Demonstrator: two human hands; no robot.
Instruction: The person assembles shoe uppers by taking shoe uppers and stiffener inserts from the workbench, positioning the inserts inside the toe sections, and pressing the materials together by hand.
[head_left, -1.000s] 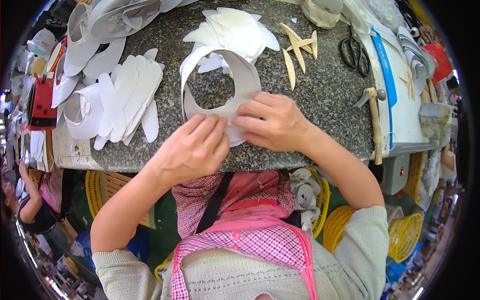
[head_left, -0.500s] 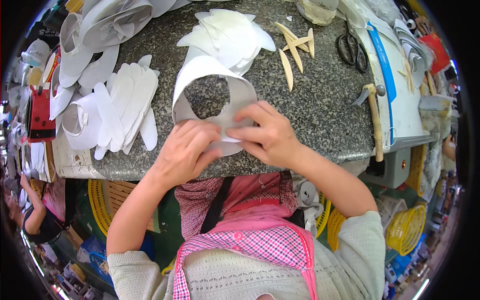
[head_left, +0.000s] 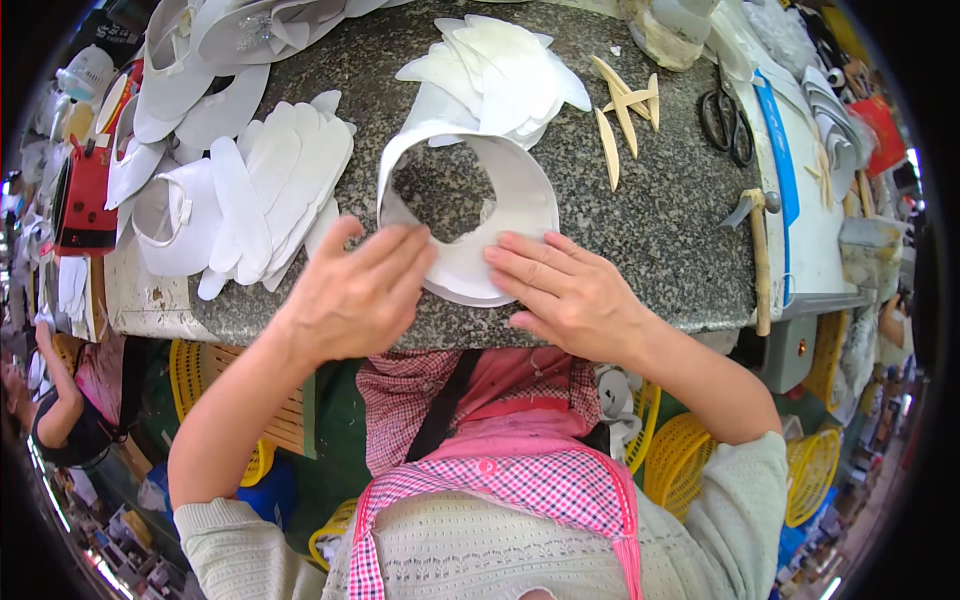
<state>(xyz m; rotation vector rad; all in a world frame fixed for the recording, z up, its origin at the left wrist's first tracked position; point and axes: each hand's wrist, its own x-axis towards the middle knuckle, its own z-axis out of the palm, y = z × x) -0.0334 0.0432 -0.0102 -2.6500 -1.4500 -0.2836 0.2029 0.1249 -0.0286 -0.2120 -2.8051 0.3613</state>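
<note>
A white ring-shaped piece like a shoe upper (head_left: 520, 205) lies on the speckled stone worktop (head_left: 650, 250) in front of me, its middle open. On its near right part, the fingers of my right hand (head_left: 572, 292) lie flat and stretched. My left hand (head_left: 360, 290), slightly blurred, rests its straight fingers on the near left edge, thumb apart. What lies under the fingertips is hidden. Beyond the piece, close to its far rim, is a pile of pointed white pieces (head_left: 505, 75). Left of my left hand lies a stack of long, rounded white pieces (head_left: 290, 180).
Several pale tapered sticks (head_left: 610, 148) lie at the far right. Black-handled scissors (head_left: 727, 125) and a wooden-handled hammer (head_left: 760, 260) lie along the right side, near a blue strip (head_left: 778, 150). More white uppers (head_left: 170, 222) are at left. Yellow baskets (head_left: 680, 460) stand below the worktop.
Both hands have gone from curled fingers pinching the upper's near edge to fingers stretched on its surface. The upper now lies flatter and rounder. The whole view has shifted slightly.
</note>
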